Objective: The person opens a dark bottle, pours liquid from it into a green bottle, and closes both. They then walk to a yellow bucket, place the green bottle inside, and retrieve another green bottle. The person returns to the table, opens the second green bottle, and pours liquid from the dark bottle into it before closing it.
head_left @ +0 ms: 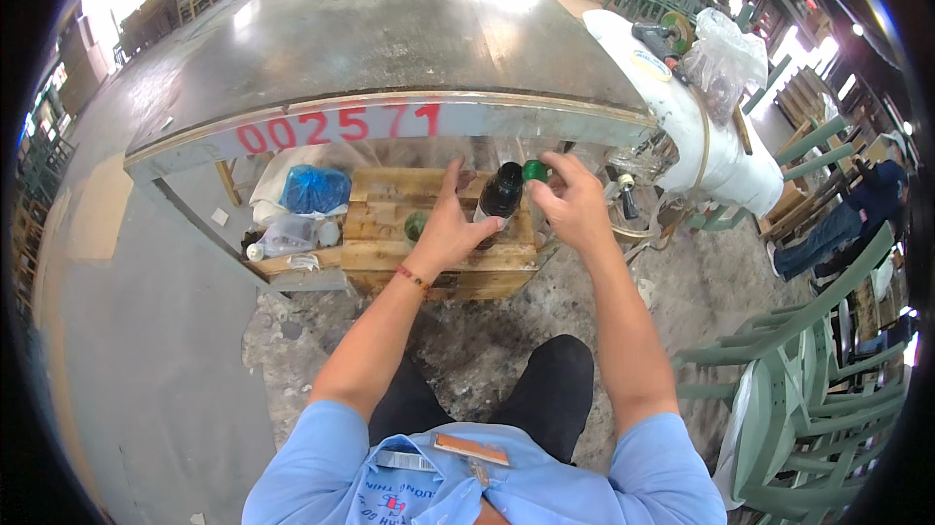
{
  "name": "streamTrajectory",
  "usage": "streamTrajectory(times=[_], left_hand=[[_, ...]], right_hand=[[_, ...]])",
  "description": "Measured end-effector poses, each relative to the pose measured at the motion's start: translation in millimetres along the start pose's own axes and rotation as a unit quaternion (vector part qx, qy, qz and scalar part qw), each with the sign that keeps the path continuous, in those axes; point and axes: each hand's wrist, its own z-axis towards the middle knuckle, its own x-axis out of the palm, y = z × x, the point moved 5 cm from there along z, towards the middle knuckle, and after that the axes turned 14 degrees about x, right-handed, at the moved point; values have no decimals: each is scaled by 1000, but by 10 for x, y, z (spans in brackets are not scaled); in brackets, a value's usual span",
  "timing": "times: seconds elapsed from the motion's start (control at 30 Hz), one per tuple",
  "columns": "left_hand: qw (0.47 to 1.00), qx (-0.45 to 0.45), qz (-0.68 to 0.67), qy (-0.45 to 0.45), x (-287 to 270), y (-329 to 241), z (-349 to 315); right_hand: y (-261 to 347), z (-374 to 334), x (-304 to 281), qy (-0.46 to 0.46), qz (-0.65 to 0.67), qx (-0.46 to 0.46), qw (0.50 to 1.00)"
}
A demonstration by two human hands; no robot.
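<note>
Head view. Nearest the camera, at 6 o'clock: a light blue shirt (487, 486) with a small orange-edged tag at the chest, above it dark trousers (545, 389) on bent knees. Both bare forearms rise from the lower edge toward the centre.

Left hand (453, 223): just left of centre, a red band at the wrist, fingers wrapped around a dark glass bottle (499, 196); grip closed on the bottle's body. The bottle stands tilted slightly, over a low wooden crate (390, 223).

Right hand (575, 204): just right of centre, fingertips pinched on a small green cap (534, 170), which sits just beside the bottle's neck, at its upper right.

On the crate, left of the left hand: a round green object (416, 225), kind not clear.

At 9 o'clock from the crate: a blue plastic bag (315, 189) and a clear bag (287, 233) with small items.

At 12 o'clock: a large grey table (390, 38) with a pale front edge marked in red.

At 2 o'clock: a white roll (701, 135), a crumpled clear bag (726, 57) on it.

At 4 o'clock: green wooden chairs (799, 398), stacked.
</note>
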Motion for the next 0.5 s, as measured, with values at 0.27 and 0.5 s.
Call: streamTrajectory(times=[0.27,0.5], left_hand=[[996,-44,-77,22,291,202,149],[997,-47,-63,21,298,242,153]], right_hand=[[183,319,221,118,-251,-85,957],[242,362,257,185,-292,-100,933]])
